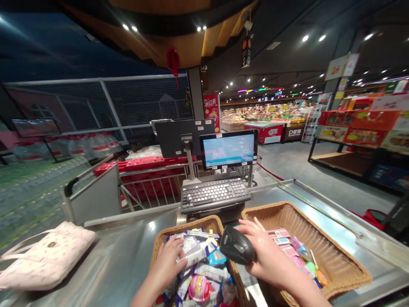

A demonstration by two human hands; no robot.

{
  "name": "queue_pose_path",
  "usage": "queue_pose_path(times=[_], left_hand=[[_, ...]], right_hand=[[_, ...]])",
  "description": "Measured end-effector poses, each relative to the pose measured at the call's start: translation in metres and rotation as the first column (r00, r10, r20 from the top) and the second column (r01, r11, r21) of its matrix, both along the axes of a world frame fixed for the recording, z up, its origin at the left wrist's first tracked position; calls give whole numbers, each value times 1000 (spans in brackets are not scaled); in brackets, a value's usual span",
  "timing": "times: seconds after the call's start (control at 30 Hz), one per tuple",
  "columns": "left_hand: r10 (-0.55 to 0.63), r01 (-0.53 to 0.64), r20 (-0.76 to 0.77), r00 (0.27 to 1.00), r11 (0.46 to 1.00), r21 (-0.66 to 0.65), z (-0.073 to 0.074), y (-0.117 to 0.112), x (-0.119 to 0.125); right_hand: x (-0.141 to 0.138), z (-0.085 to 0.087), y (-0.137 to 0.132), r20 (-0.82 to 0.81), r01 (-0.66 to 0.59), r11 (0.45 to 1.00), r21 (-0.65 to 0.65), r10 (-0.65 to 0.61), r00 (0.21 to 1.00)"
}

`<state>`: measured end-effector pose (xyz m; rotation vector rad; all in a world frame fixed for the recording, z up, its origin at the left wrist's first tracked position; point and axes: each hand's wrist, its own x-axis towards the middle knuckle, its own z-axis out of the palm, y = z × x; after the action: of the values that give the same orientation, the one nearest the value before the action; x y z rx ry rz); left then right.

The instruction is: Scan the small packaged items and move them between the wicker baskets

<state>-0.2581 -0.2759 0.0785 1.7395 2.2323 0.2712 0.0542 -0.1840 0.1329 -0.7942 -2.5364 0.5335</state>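
Steel counter (128, 256): right hand (268, 256) grips a glossy black scanner (237, 246), left hand (168, 262) spread open on packets (204, 273)

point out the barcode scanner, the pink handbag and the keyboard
barcode scanner (236, 245), head view, middle of its dark body
pink handbag (47, 256), head view, middle of its top face
keyboard (214, 194), head view, centre of the keys

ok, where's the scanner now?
Head view, lower centre: scanner in the right hand, between the left basket and the right basket, just below the keyboard.
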Motion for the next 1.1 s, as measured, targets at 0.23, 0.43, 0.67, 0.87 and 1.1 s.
queue_pose_path(times=[0.23, 0.43, 0.67, 0.87, 1.1], left_hand=[[-87, 89, 21, 996, 989, -118, -5, -29, 14], [-123, 126, -32, 992, 981, 149, 2, -9, 31], [-413, 399, 40, 910, 897, 190, 14, 62, 109], [-633, 620, 82, 770, 772, 139, -4, 141, 219], [-689, 699, 189, 700, 715, 16, -71, 203, 343]], right_hand=[[-11, -8, -6, 5, -34, 999, -34, 35, 999], [6, -10, -3, -28, 7, 999, -42, -8, 1000], [88, -10, 26, -64, 248, 969, 20, -246, 967], [162, -11, 43, -46, 403, 912, 76, -400, 915], [215, -19, 55, -27, 481, 877, 4, -481, 876]])
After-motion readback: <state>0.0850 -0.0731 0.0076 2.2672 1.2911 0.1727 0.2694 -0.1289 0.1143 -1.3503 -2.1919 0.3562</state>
